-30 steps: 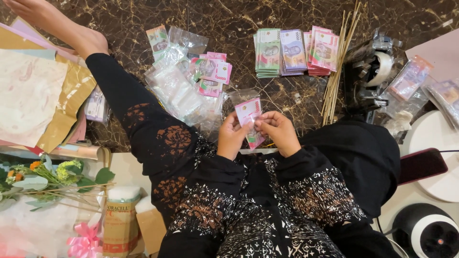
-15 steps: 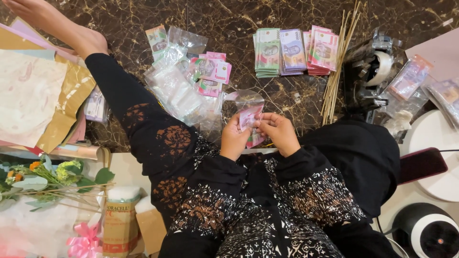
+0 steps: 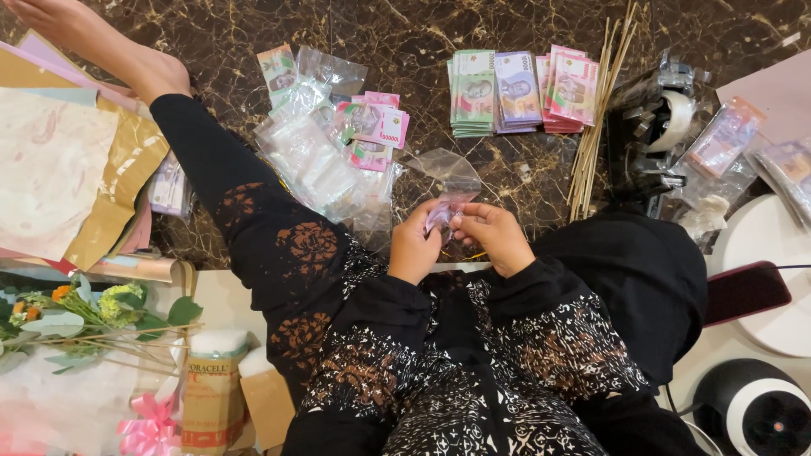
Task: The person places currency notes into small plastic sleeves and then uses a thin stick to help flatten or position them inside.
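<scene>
Looking down, I see the dark marble floor [image 3: 253, 25] filling the view, with my outstretched leg [image 3: 253, 211] in patterned black cloth running toward ten o'clock. At nine o'clock lies a spread of wrapping paper sheets [image 3: 59, 152]; at seven o'clock, a bunch of flowers [image 3: 84, 308]. A heap of clear plastic sleeves [image 3: 317, 160] sits at eleven o'clock, some with banknotes inside. Stacks of banknotes [image 3: 515, 89] rest at twelve o'clock, thin wooden sticks [image 3: 596, 127] just beside them, and a tape dispenser [image 3: 655, 127] at two o'clock. At centre, my left hand [image 3: 414, 249] and right hand [image 3: 498, 236] both pinch a folded pinkish banknote [image 3: 441, 215], which sits partly inside a small clear plastic sleeve [image 3: 448, 173] that rises toward twelve o'clock.
</scene>
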